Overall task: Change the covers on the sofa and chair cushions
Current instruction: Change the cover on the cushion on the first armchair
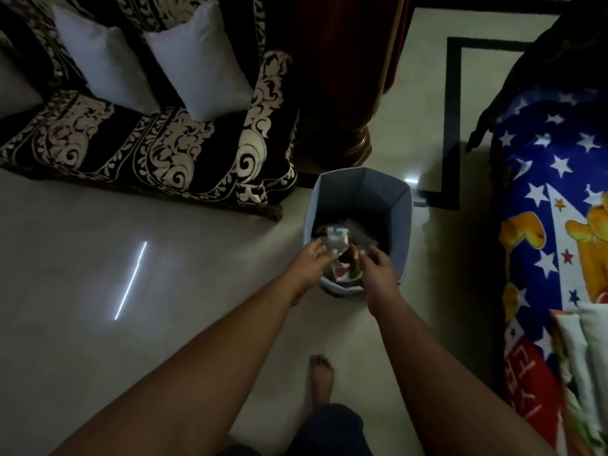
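Both hands are down in the tall grey-blue fabric bin (pixel 358 195), left hand (pixel 312 258) and right hand (pixel 378 261) each pinching folded cloth packets (pixel 339 245), so I'd lift straight up, then carry them to the two bare white cushions (pixel 197 60) up-left.

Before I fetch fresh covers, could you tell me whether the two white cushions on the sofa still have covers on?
No, both bare white cushions lean uncovered on the dark patterned sofa.

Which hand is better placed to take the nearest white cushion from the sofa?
Probably the left hand: both hands are at the bin, but the nearest white cushion lies up-left, on its side; the right hand would cross over.
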The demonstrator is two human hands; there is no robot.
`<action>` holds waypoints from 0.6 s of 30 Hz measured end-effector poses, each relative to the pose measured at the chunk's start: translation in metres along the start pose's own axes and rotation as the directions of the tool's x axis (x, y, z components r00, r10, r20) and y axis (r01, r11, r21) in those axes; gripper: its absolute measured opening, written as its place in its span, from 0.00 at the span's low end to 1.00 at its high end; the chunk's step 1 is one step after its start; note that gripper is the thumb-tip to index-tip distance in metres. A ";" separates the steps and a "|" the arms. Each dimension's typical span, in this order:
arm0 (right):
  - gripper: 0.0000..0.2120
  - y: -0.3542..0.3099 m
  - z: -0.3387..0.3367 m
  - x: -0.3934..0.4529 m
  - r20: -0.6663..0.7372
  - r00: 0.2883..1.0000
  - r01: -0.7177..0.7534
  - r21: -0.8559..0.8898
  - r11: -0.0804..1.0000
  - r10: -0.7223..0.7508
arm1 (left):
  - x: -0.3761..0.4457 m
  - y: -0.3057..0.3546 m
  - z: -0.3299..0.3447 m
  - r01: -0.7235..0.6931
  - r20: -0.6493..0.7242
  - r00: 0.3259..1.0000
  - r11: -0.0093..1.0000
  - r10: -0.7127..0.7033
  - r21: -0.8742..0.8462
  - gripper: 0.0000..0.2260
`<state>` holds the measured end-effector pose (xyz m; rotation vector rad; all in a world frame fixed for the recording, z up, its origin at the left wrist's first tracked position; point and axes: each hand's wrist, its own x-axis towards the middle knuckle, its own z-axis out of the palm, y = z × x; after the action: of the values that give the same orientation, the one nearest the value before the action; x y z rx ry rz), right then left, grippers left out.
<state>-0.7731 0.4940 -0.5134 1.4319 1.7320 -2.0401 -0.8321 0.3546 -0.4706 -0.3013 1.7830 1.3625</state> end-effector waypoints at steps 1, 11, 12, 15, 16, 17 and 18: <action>0.20 -0.001 0.009 -0.009 0.018 1.000 0.009 -0.004 1.000 -0.009 | -0.009 -0.002 -0.011 -0.009 -0.018 1.000 1.000 0.009 -0.011 0.32; 0.24 -0.020 0.153 -0.151 0.328 0.929 0.231 -0.146 0.962 -0.173 | -0.152 -0.043 -0.194 -0.237 -0.324 0.931 0.953 0.168 -0.188 0.32; 0.23 -0.020 0.179 -0.171 0.374 0.906 0.274 -0.160 0.948 -0.198 | -0.175 -0.052 -0.219 -0.269 -0.368 0.912 0.942 0.182 -0.201 0.31; 0.23 -0.017 0.257 -0.234 0.497 0.829 0.377 -0.160 0.912 -0.256 | -0.242 -0.084 -0.294 -0.368 -0.503 0.837 0.900 0.213 -0.232 0.30; 0.22 -0.014 0.283 -0.260 0.538 0.797 0.421 -0.166 0.892 -0.276 | -0.264 -0.099 -0.319 -0.395 -0.544 0.811 0.887 0.214 -0.239 0.29; 0.23 -0.009 0.311 -0.285 0.579 0.760 0.468 -0.173 0.866 -0.295 | -0.287 -0.114 -0.346 -0.421 -0.585 0.783 0.874 0.214 -0.243 0.29; 0.23 -0.003 0.338 -0.310 0.618 0.727 0.501 -0.180 0.847 -0.299 | -0.312 -0.128 -0.371 -0.452 -0.623 0.751 0.858 0.218 -0.244 0.29</action>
<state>-0.7978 0.0753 -0.3283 0.2783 2.0717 -1.9190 -0.7366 -0.1111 -0.3097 -0.6893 2.1230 2.0644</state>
